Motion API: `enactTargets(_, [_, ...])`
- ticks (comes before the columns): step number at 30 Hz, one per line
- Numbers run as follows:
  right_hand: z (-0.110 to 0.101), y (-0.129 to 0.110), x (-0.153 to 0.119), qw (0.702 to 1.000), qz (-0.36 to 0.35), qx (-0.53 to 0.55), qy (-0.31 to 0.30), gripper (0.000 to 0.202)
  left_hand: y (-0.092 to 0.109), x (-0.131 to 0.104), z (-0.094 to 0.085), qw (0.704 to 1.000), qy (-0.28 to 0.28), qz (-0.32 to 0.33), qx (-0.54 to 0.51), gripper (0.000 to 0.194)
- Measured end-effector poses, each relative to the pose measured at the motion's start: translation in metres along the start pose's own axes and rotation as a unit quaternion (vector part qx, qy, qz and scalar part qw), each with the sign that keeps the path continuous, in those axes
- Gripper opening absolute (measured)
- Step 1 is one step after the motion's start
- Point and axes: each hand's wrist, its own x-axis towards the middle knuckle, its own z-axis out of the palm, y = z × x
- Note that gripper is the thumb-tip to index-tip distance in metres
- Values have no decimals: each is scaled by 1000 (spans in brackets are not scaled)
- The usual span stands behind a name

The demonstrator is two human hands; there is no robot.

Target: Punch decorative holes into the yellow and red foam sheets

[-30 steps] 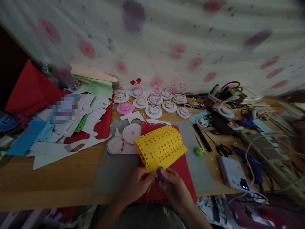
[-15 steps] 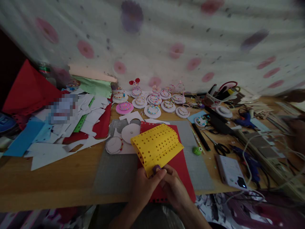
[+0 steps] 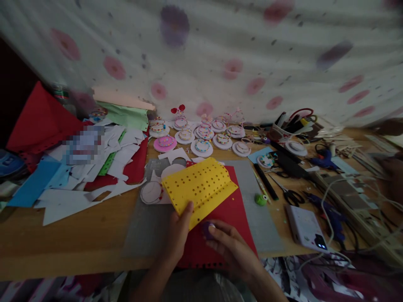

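Observation:
My left hand (image 3: 180,233) grips the lower left end of a yellow sheet (image 3: 201,186) with rows of small star-shaped holes, its thumb on top. The sheet is curved and tilted. A small purple object (image 3: 208,230) is pinched in my right hand (image 3: 231,243), just below the sheet and apart from it. Under both lies a red sheet (image 3: 241,218) with punched holes along its front edge, on a grey mat (image 3: 266,226). White paper discs (image 3: 151,192) lie left of the yellow sheet, one partly hidden by it.
Paper scraps (image 3: 72,197) pile up at the left. Beaded rings on round cards (image 3: 201,147) line the back. At the right are scissors (image 3: 292,196), a white device (image 3: 306,228), glue guns (image 3: 330,218), a power strip (image 3: 346,201) and a green frog-like item (image 3: 260,199).
My right hand and the purple object have come away from the yellow sheet's lower edge. The sheet has shifted left in my left hand, whose thumb now lies across its surface.

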Motion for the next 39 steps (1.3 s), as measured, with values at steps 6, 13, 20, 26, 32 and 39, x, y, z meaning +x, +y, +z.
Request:
enactTargets(6, [-19, -13, 15, 913, -202, -343, 90, 25, 7, -4, -1, 998, 2, -24, -56, 33])
enactTargets(13, [-15, -26, 14, 910, -217, -351, 51, 30, 11, -9, -1, 1000, -5, 20, -20, 41])
enactTargets(20, [-6, -20, 2, 991, -68, -109, -23, 34, 6, -9, -3, 987, -21, 76, 141, 37])
enactTargets(26, [-1, -21, 0, 994, -57, -96, 6, 30, 3, -10, -7, 977, -91, 119, 154, 39])
enactTargets(32, [0, -17, 1, 998, -44, -27, 38, 31, -2, -9, -8, 968, -72, 150, 190, 38])
enactTargets(39, [2, -16, 2, 998, -38, -3, 47, 27, -1, -13, -4, 962, -109, 158, 192, 29])
